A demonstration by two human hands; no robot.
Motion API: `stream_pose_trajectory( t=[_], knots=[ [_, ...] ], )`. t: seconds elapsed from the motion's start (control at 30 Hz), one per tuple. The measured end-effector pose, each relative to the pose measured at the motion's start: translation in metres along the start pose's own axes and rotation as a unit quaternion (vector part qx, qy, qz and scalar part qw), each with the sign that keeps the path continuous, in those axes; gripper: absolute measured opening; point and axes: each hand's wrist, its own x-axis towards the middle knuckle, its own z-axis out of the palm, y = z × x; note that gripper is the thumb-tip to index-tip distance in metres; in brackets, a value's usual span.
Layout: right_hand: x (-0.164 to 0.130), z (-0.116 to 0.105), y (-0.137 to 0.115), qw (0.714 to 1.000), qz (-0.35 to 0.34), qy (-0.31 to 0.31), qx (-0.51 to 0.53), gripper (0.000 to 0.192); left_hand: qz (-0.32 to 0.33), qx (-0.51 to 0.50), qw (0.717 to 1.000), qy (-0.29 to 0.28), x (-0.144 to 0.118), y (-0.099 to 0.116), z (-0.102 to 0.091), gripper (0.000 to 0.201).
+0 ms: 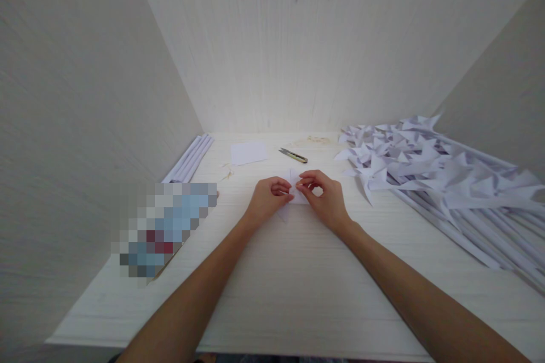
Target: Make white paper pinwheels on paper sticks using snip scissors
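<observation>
White folded paper lies on the pale surface directly between the two hands, its long axis running roughly away from the person, one tip showing beyond the knuckles and another toward the wrists. The left hand curls its fingers down on the paper's left half; the right hand pinches the right edge between thumb and forefinger (both equally near). A utility knife lies well beyond.

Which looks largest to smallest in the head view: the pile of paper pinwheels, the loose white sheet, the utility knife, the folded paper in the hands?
1. Pile of paper pinwheels
2. Loose white sheet
3. Folded paper, partly hidden by both hands, and utility knife: too close to rank.
</observation>
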Motion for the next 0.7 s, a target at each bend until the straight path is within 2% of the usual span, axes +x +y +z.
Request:
stream_pose_trajectory(
  t=[0.33,0.53,0.7],
  knots=[
    [-0.0034,0.0011,0.0024,0.99,-0.114,-0.001,-0.083,0.012,-0.019,-0.033,0.999,0.006,0.0,0.0013,-0.0023,0.022],
    [-0.003,0.0018,0.0032,0.987,-0.126,-0.005,-0.096,0.015,-0.019,-0.04,0.999,0.006,0.0002,0.0015,-0.0023,0.022],
    [-0.0029,0.0024,0.0027,0.99,-0.104,-0.001,-0.096,0.014,-0.019,-0.038,0.999,0.009,0.0001,0.0013,-0.0025,0.022]
  ],
)
